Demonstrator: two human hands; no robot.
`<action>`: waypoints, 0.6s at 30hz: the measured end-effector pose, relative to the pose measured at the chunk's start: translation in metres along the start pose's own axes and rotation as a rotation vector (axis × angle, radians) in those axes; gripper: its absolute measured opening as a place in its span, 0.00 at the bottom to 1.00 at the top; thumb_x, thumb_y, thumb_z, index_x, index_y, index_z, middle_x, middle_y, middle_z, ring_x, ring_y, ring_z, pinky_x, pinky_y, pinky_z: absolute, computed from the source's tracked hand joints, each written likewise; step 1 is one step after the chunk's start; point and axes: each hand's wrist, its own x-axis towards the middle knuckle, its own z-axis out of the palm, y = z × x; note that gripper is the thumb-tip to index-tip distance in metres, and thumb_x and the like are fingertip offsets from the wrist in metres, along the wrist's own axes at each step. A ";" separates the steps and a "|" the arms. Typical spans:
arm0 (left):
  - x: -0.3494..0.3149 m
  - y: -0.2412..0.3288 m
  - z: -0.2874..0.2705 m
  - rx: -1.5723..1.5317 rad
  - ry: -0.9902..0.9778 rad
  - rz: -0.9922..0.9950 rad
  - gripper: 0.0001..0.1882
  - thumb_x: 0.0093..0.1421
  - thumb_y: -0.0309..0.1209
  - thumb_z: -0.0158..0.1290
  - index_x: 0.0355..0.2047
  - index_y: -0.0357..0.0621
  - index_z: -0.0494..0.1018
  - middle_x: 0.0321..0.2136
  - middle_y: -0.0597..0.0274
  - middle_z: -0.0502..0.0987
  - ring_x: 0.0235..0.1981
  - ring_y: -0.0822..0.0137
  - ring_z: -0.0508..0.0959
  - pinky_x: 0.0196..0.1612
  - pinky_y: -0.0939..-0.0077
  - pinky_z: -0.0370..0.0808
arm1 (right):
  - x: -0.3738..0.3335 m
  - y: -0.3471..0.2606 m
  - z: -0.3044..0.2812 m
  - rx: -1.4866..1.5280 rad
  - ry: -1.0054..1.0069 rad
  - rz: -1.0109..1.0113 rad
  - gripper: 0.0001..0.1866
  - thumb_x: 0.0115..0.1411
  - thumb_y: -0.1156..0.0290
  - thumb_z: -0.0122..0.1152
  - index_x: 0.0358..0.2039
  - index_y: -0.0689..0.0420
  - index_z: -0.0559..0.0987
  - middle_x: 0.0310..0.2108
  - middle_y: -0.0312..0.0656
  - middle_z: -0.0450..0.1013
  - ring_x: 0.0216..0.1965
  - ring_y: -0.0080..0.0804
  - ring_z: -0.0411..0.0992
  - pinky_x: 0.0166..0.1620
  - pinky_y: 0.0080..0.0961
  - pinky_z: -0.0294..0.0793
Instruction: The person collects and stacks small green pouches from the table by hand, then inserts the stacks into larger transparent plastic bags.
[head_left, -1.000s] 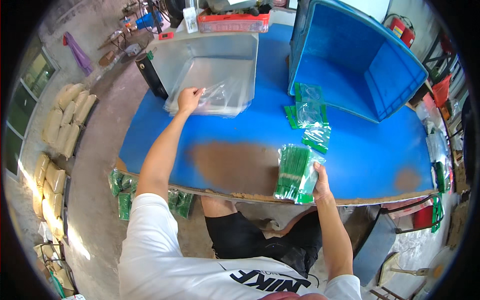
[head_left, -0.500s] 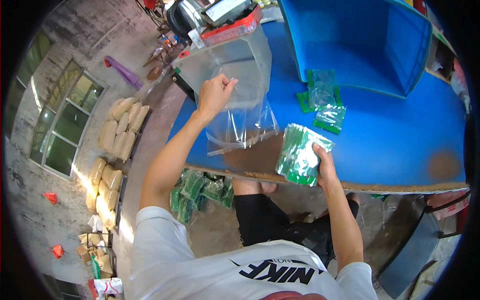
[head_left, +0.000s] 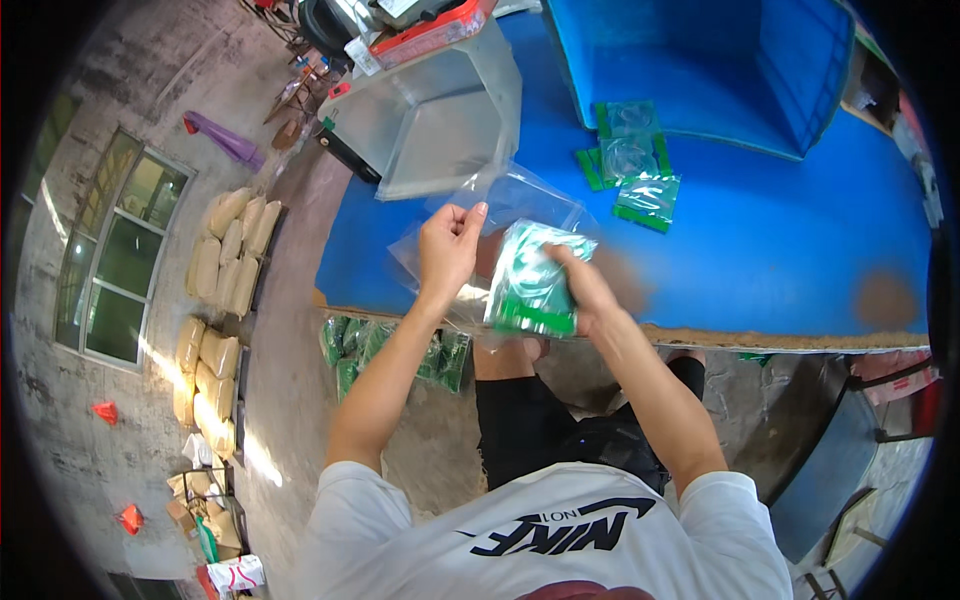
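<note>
My left hand (head_left: 447, 252) is closed in a pinch on a clear plastic bag (head_left: 512, 190), which spreads out behind and to the right of the fingers over the table edge. My right hand (head_left: 590, 292) grips a stack of flat, shiny green-and-clear packets (head_left: 530, 285), thumb on top. The stack is right beside my left hand and overlaps the bag; whether any of it is inside the bag I cannot tell. Farther back on the blue table (head_left: 760, 255) lie a few loose packets of the same kind (head_left: 648, 203).
A blue bin (head_left: 690, 110) lies on its side at the back right. At the back left stands a translucent plastic box (head_left: 450, 130) with a red tray (head_left: 430, 35) on top. Filled green bags (head_left: 440, 355) rest below the table edge. Tan sacks (head_left: 230, 250) are stacked by the wall.
My left hand has drawn the clear bag off the translucent box, toward me. My right hand has carried the packet stack leftward to the bag. The view has shifted slightly.
</note>
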 end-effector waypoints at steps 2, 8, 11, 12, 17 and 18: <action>-0.009 0.015 0.009 -0.103 -0.035 0.018 0.18 0.64 0.36 0.59 0.22 0.36 0.73 0.15 0.70 0.73 0.17 0.82 0.65 0.20 0.80 0.62 | 0.011 -0.016 -0.005 0.000 -0.019 -0.001 0.21 0.60 0.60 0.61 0.45 0.64 0.77 0.40 0.49 0.79 0.38 0.38 0.80 0.43 0.36 0.82; -0.069 0.041 0.033 -0.279 -0.205 0.065 0.15 0.64 0.34 0.58 0.24 0.38 0.72 0.18 0.72 0.69 0.21 0.82 0.64 0.23 0.81 0.61 | 0.019 -0.030 0.009 -0.341 0.093 -0.103 0.27 0.54 0.58 0.68 0.47 0.66 0.77 0.38 0.46 0.78 0.36 0.34 0.78 0.39 0.31 0.79; -0.111 0.040 0.026 -0.481 -0.307 -0.103 0.11 0.69 0.34 0.51 0.37 0.37 0.70 0.27 0.67 0.75 0.26 0.78 0.75 0.29 0.82 0.71 | 0.028 -0.035 -0.022 -0.472 0.244 -0.182 0.24 0.58 0.59 0.65 0.48 0.65 0.77 0.43 0.45 0.77 0.43 0.32 0.76 0.46 0.31 0.76; -0.104 0.015 0.016 -0.406 -0.124 -0.087 0.12 0.69 0.35 0.50 0.42 0.36 0.70 0.33 0.60 0.75 0.32 0.73 0.76 0.35 0.78 0.73 | 0.012 -0.042 -0.020 -0.516 0.269 -0.312 0.24 0.59 0.59 0.64 0.49 0.64 0.77 0.43 0.44 0.77 0.43 0.31 0.75 0.47 0.31 0.75; -0.049 -0.106 -0.002 0.758 -0.038 0.134 0.37 0.64 0.49 0.52 0.65 0.36 0.58 0.60 0.36 0.62 0.63 0.40 0.61 0.66 0.44 0.54 | -0.038 -0.074 -0.065 -0.434 0.278 -0.515 0.38 0.58 0.55 0.66 0.62 0.64 0.64 0.53 0.47 0.71 0.51 0.35 0.70 0.50 0.35 0.72; -0.033 -0.122 -0.009 0.766 -0.089 0.177 0.36 0.64 0.49 0.51 0.66 0.39 0.58 0.63 0.38 0.60 0.66 0.40 0.58 0.67 0.43 0.51 | -0.046 -0.082 -0.074 -0.461 0.271 -0.553 0.36 0.59 0.57 0.65 0.61 0.64 0.64 0.52 0.45 0.71 0.49 0.33 0.72 0.47 0.32 0.73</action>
